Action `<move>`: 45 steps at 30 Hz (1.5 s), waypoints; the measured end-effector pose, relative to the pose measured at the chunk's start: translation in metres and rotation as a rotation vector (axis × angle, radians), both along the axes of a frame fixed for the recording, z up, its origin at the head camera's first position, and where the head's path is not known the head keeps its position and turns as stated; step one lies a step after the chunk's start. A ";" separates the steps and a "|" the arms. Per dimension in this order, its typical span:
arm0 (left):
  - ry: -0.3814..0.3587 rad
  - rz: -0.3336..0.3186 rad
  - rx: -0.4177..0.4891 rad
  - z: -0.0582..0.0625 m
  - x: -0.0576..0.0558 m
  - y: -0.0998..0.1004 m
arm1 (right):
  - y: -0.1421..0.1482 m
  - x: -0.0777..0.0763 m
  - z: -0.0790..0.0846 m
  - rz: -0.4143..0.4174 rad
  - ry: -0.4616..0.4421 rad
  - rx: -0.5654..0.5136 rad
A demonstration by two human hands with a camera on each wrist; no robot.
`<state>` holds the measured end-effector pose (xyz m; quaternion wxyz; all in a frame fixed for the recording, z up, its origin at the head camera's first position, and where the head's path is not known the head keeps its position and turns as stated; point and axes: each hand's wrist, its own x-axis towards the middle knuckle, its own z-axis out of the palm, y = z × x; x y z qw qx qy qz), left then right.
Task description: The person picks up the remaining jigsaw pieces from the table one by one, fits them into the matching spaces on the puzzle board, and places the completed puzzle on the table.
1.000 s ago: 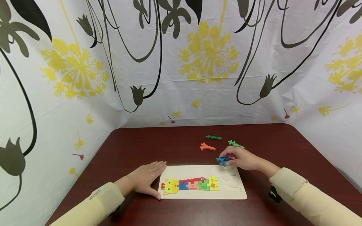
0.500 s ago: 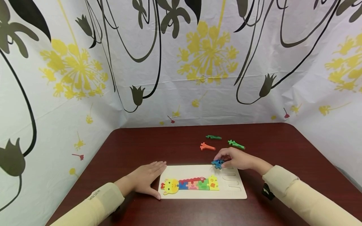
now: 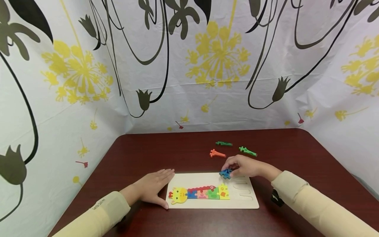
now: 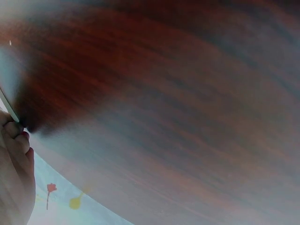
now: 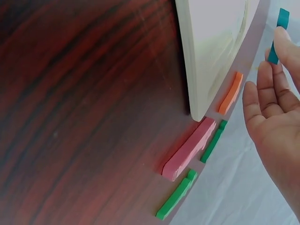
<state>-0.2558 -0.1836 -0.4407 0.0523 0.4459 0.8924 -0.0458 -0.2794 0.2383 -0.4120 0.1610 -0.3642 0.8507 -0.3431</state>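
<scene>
In the head view, my right hand point(image 3: 248, 166) pinches a blue puzzle piece point(image 3: 225, 173) between thumb and fingers, over the top edge of a pale puzzle board point(image 3: 204, 178). The right wrist view shows this blue piece point(image 5: 282, 18) edge-on, gripped by the thumb of my right hand point(image 5: 280, 105). My left hand point(image 3: 154, 187) rests along the board's left edge, its fingers straight and thumb spread. Set in the board is a giraffe with a yellow head point(image 3: 179, 195), a red mane and coloured body pieces point(image 3: 207, 194). Only part of my left hand point(image 4: 16, 173) enters the left wrist view.
Behind the board lie an orange piece point(image 3: 217, 153), a dark green piece point(image 3: 224, 144) and a light green piece point(image 3: 248, 151). A pink piece point(image 5: 190, 150) lies near the board's corner, hidden in the head view. Curved grooves point(image 3: 242, 189) mark the board's right part. A patterned cloth point(image 3: 177, 108) hangs behind the table.
My right hand has moved left and slightly nearer with the blue piece, passing off the spot where pink showed beneath it. My left hand and the board have stayed put.
</scene>
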 end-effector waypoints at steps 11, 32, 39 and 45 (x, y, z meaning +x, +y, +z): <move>0.003 0.000 -0.009 0.000 0.000 0.000 | -0.001 -0.002 0.000 0.049 0.027 0.038; 0.005 -0.003 0.003 -0.002 0.000 0.000 | -0.010 -0.004 -0.001 0.055 0.038 0.147; 0.010 -0.007 0.003 0.001 0.001 0.000 | -0.014 -0.004 0.001 0.075 0.036 0.140; 0.012 -0.008 0.004 0.001 0.001 0.001 | -0.016 -0.002 0.000 0.066 0.038 0.153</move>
